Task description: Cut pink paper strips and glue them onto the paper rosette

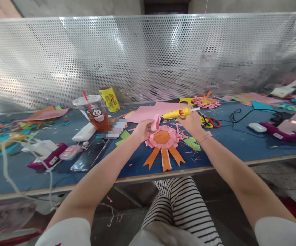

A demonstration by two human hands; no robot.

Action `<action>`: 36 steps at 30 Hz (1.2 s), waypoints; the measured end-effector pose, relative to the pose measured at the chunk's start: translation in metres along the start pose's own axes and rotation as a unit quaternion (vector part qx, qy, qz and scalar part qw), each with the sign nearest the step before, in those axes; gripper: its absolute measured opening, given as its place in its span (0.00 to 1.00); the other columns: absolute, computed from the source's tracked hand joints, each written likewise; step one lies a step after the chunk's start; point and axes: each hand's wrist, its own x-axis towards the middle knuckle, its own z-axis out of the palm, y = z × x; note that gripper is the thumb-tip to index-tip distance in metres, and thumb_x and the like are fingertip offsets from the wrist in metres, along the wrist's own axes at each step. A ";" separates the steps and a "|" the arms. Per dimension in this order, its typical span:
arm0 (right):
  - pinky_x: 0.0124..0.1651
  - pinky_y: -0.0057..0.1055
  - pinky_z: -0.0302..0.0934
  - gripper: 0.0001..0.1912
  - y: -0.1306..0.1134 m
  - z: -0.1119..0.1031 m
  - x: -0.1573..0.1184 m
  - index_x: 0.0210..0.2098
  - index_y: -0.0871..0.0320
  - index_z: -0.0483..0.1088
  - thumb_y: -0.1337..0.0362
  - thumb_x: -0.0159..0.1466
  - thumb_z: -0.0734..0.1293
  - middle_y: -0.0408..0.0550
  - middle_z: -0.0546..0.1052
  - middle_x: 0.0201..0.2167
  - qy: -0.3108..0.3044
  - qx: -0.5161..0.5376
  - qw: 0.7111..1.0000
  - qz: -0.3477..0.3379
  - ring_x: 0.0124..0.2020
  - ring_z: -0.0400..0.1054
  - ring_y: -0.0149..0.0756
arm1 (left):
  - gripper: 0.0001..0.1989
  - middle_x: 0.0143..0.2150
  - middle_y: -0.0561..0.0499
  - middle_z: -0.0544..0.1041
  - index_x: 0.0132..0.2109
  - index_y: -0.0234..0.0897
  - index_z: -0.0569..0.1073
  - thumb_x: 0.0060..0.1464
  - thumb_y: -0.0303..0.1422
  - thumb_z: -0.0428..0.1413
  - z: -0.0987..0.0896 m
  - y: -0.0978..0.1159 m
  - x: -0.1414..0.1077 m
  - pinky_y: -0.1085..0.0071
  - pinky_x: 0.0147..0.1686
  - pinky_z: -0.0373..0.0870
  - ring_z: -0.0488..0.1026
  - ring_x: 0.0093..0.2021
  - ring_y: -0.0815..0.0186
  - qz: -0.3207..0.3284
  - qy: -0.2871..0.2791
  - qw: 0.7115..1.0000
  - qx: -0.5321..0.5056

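A pink and orange paper rosette (162,137) with three orange tails lies on the blue table (134,164) in front of me. Just above its left edge, my left hand (144,131) pinches a curled pink paper strip (155,122). My right hand (190,120) is closed round a yellow glue gun (176,113), whose nozzle points left and is at the pink strip. A white glue stick (195,109) sticks out of the gun's rear. Pink sheets (144,113) lie behind the rosette.
Scissors (213,123) and a black cable lie right of my right hand. A drink cup (93,114), a phone (90,155) and a power strip (47,158) are on the left. Another rosette (205,101) lies behind. A perforated metal panel (137,61) borders the table's back.
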 end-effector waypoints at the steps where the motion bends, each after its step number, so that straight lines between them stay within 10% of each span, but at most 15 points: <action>1: 0.49 0.46 0.57 0.16 -0.001 0.000 0.000 0.44 0.60 0.64 0.61 0.57 0.63 0.58 0.68 0.45 0.000 -0.002 1.000 -0.001 0.48 0.62 0.51 | 0.04 0.22 0.49 0.74 0.30 0.29 0.71 0.47 0.26 0.52 0.000 0.000 0.000 0.72 0.27 0.73 0.72 0.22 0.69 0.001 -0.002 1.000 -0.001; 36: 0.44 0.39 0.55 0.14 -0.011 -0.014 0.002 0.44 0.63 0.65 0.65 0.60 0.59 0.57 0.71 0.43 -0.064 -0.137 0.986 -0.070 0.43 0.63 0.46 | 0.04 0.25 0.49 0.75 0.33 0.29 0.71 0.50 0.24 0.52 0.008 -0.002 -0.009 0.74 0.29 0.74 0.74 0.25 0.70 -0.004 -0.039 0.999 -0.018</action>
